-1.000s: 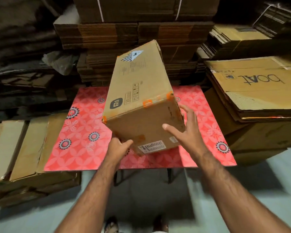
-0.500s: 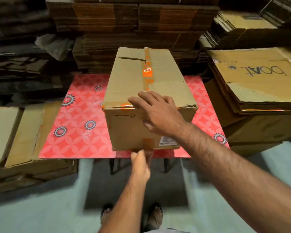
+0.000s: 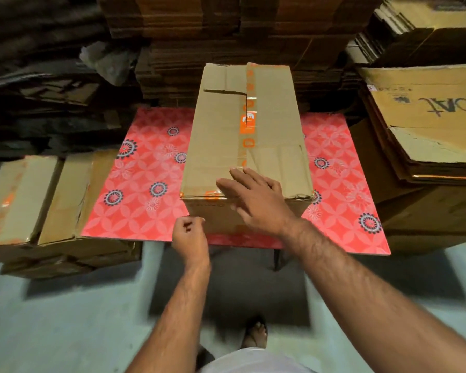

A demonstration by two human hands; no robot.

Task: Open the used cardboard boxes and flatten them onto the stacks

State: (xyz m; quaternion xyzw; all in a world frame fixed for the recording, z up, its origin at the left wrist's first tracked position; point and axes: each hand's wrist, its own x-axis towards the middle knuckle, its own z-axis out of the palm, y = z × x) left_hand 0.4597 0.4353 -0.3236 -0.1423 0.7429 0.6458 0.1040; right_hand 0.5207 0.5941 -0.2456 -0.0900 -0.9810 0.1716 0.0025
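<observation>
Lengthwise, the taped box runs away from the person on the red table, right hand flat on its near top edge, left hand clenched empty just below.

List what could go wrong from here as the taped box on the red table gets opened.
1. The box sits at the near edge of the red table; the right hand pressing its near top edge could tip or slide it off toward the sandalled foot.
2. The orange tape along the top seam looks partly intact, so the flaps may tear rather than open.
3. The left hand is curled beside the front face, seemingly holding nothing, so the box is steadied by one hand only.
</observation>
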